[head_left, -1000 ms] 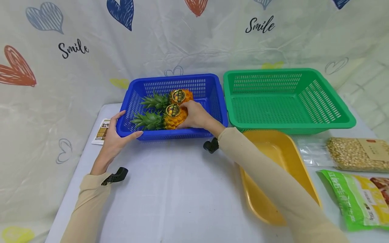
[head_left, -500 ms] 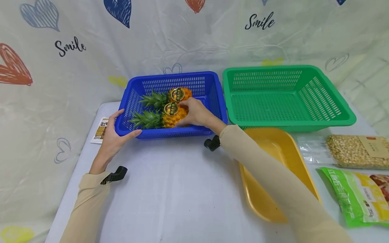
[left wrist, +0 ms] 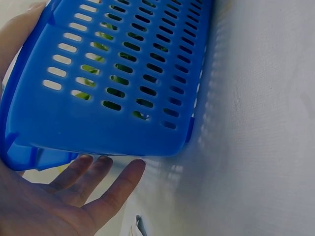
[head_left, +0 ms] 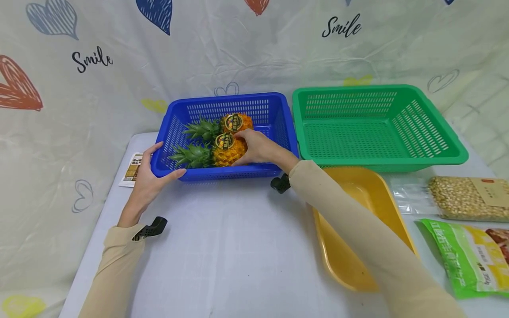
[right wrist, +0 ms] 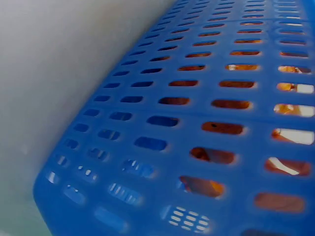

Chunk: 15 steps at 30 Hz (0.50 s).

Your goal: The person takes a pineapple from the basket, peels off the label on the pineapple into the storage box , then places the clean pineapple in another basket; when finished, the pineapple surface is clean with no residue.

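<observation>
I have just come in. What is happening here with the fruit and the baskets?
A person's right grip holds the nearer pineapple, which is beside another pineapple inside a blue basket, both with leaves toward the left. The left grip rests at the blue basket's near left corner. To the right stands a green basket, with a yellow tray in front of it, partly hidden by the right sleeve. Neither pineapple is out of the blue basket.

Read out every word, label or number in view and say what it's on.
"Smile": backdrop, upper left.
"Smile": backdrop, upper right.
Front pineapple and rear pineapple stickers: too small to read.
Grain pack label: too small.
Green bag print: too blurred.
Sachet print: too small.
</observation>
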Tool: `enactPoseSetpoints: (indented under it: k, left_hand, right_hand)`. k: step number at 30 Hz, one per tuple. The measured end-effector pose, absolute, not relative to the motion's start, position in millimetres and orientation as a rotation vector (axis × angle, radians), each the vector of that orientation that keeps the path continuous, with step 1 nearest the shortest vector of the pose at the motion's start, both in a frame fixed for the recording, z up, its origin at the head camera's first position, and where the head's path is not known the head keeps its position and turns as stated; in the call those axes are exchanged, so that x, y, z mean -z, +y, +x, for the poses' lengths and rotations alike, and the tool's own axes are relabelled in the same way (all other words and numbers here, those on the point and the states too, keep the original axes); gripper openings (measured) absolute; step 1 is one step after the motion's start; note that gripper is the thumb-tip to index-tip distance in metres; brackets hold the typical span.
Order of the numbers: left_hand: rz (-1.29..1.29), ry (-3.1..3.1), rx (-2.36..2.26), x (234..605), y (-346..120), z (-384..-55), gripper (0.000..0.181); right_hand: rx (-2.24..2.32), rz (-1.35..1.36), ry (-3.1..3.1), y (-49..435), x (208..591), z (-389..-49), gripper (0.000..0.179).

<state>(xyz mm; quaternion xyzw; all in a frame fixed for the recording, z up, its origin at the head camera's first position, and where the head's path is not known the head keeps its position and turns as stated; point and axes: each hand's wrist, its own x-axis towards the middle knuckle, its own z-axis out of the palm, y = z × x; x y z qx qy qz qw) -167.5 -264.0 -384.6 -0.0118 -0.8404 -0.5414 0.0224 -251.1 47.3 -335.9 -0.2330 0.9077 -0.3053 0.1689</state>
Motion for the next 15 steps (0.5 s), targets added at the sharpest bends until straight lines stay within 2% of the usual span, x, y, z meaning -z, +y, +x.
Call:
enactPoseSetpoints:
  k: [15]
  left_hand:
    - [-0.030,-2.585,1.719,385.3,-265.5,-169.5,0.099]
  right_hand:
    - [0.880,-0.709,2.405,46.6,337.8,-262.9,0.098]
